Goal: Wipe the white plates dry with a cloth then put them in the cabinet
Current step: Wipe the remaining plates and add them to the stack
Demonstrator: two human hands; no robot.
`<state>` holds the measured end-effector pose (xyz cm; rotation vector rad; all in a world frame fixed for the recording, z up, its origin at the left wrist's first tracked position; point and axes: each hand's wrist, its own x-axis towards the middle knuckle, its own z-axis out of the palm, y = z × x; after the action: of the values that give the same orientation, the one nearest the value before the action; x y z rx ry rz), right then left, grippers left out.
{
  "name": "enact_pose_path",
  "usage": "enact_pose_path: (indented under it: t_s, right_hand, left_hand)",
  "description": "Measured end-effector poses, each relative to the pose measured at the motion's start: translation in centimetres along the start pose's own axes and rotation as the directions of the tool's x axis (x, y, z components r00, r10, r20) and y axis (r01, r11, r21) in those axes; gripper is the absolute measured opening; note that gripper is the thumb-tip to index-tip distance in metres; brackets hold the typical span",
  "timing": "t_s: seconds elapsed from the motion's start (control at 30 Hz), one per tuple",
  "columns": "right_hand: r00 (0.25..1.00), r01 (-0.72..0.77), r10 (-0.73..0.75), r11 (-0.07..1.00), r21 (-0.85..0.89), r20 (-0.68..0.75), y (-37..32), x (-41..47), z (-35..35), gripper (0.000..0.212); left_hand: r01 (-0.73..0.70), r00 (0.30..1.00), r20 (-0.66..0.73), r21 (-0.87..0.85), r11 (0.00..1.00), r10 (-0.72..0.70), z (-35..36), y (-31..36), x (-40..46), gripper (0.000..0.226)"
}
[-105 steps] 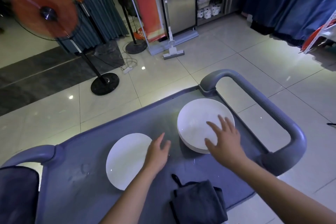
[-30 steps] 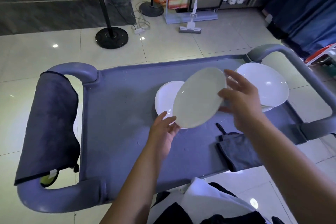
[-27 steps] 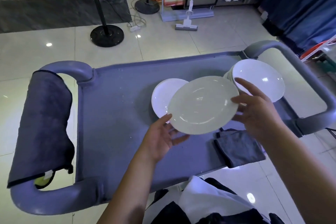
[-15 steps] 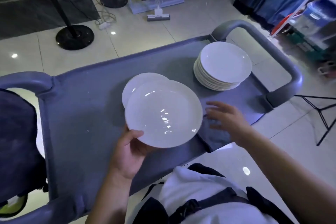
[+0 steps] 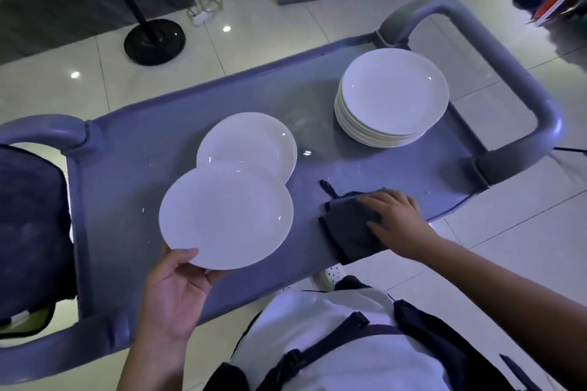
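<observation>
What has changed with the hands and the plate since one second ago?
The right hand let go of the plate and moved down onto the dark cloth. The left hand now holds the plate alone. The plate stack stayed put.

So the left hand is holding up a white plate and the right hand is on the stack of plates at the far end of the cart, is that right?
Not quite. In the head view the left hand does hold a white plate, but the right hand rests on the dark cloth at the cart's near edge, not on the stack of plates, which nobody touches.
</observation>
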<state>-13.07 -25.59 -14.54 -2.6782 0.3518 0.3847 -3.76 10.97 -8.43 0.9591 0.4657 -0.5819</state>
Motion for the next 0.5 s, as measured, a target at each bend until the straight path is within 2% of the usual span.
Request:
enact_pose_path:
  t_s: [0.07,0.17,0.27,0.37,0.5]
  right_hand:
    - [1.0,0.005,-0.003,0.997,-0.076,0.027,0.3,1.4,-0.3,0.05]
    - [0.999,0.009,-0.003,0.995,-0.097,0.053,0.8,2.7,-0.8,0.039]
    - [0.999,-0.012,0.013,1.0,-0.024,0.038,1.7,3.3,-1.5,0.023]
    - [0.999,-0.044,0.044,0.997,0.059,0.001,2.8,3.9,-2.1,0.015]
    - [0.988,-0.132,0.102,0.95,0.282,0.119,3.8,4.6,-3.9,0.009]
  left_hand:
    - [-0.002,1.0,-0.019,0.001,1.0,0.002,0.8,-0.6,-0.3,0.091]
    - [-0.011,0.999,-0.045,0.034,0.999,0.013,2.1,-1.6,-0.7,0.086]
    - [-0.026,0.997,-0.078,0.019,0.999,0.027,3.3,-2.4,-1.3,0.061]
    - [-0.033,0.995,-0.093,0.005,0.999,0.034,4.5,-3.3,-1.8,0.055]
    - [-0.025,0.99,-0.139,0.026,0.999,0.028,6.0,-4.5,-2.3,0.051]
